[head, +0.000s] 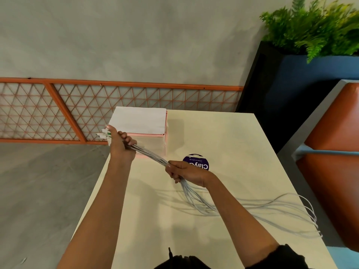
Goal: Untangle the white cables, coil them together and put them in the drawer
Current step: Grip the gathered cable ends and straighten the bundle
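A bundle of several white cables stretches taut between my two hands above the cream table. My left hand is shut around the plug ends, which stick out past my fist at the table's far left corner. My right hand grips the bundle lower down, near the table's middle. Behind my right hand the loose cable tails fan out across the table toward its right edge. A small white and pink drawer unit stands at the far left corner, just behind my left hand; whether a drawer is pulled out I cannot tell.
A round purple sticker lies on the table beside my right hand. An orange lattice railing runs along the wall behind. A dark planter with green ferns and an orange seat stand to the right.
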Motion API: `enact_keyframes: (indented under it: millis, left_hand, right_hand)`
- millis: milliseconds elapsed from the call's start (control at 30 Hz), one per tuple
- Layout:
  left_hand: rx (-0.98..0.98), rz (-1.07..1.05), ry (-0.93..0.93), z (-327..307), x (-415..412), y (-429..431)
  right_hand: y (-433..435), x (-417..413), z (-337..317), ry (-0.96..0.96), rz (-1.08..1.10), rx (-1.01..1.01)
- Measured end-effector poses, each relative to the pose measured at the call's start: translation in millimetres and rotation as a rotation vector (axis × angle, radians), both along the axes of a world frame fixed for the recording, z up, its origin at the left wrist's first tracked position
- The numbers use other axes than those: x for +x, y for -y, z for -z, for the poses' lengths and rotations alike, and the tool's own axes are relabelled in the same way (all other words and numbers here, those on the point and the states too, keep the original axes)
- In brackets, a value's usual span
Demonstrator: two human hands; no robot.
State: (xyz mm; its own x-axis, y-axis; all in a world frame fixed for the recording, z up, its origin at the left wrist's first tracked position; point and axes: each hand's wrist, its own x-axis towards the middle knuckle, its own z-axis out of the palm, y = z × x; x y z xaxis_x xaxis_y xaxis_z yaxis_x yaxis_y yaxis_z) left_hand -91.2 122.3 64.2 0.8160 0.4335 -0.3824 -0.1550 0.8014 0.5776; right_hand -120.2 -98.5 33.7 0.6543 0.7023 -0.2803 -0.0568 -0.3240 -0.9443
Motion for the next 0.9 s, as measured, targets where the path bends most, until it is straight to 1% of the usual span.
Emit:
enact_keyframes:
  millis: [133,200,267,333,367,433,500,600,733,900]
  left_hand:
    - [0.027,0.01,-0.022,-4,-3,-1]
    - [0.046,-0.001,-0.026,-3,-5,1]
    - [0.107,-0.003,-0.025,-6,-7,5]
    - [0.182,0.013,-0.001,-13,-7,9]
    - [0.214,0.031,0.018,-17,-8,12]
    - [0.258,0.085,0.05,-21,-9,19]
    - [0.263,0.157,0.087,-22,-11,27]
    - [0.27,0.229,0.13,-25,-13,32]
    - [0.248,0.287,0.19,-33,-14,30]
    - [0.048,0.388,0.332,-31,-13,29]
  right_hand:
    - [7,7,-3,-0.023,-0.031,-0.017]
    - [9,8,-7,-0.011,-0.096,-0.047]
    - [9,9,-9,0.026,-0.185,-0.122]
    - [3,9,-7,0.061,-0.178,-0.165]
    - [-3,8,-9,0.078,-0.121,-0.154]
    - [-18,8,-17,0.098,-0.01,-0.065]
    - [-34,10,-32,0.085,-0.014,0.013]
    - [-53,11,-49,0.065,-0.06,0.028]
    - [-64,7,-45,-0.06,-0.018,0.113]
    - [-61,9,-49,-0.396,-0.082,0.283]
